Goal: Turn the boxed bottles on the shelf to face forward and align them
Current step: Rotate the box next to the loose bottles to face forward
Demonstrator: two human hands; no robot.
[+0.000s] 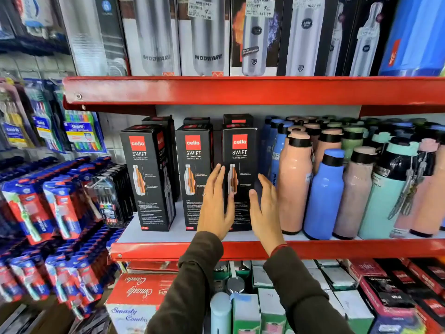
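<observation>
Three black "cello SWIFT" bottle boxes stand in the front row of the middle shelf (pixel 154 235). The left box (pixel 148 177) is turned slightly, so its side panel shows. The middle box (pixel 193 165) and the right box (pixel 240 160) face forward. More black boxes stand behind them. My left hand (pixel 215 203) is flat and open at the right box's left edge, partly covering the middle box. My right hand (pixel 266 208) is open at the right box's right edge. Whether the palms touch the box is unclear.
Loose pink, blue and mint bottles (pixel 322 194) crowd the shelf right of the boxes. Toothbrush packs (pixel 60 213) hang at left. The red upper shelf (pixel 240 90) carries tall steel-bottle boxes. Red, white and green boxes (pixel 144 292) fill the shelf below.
</observation>
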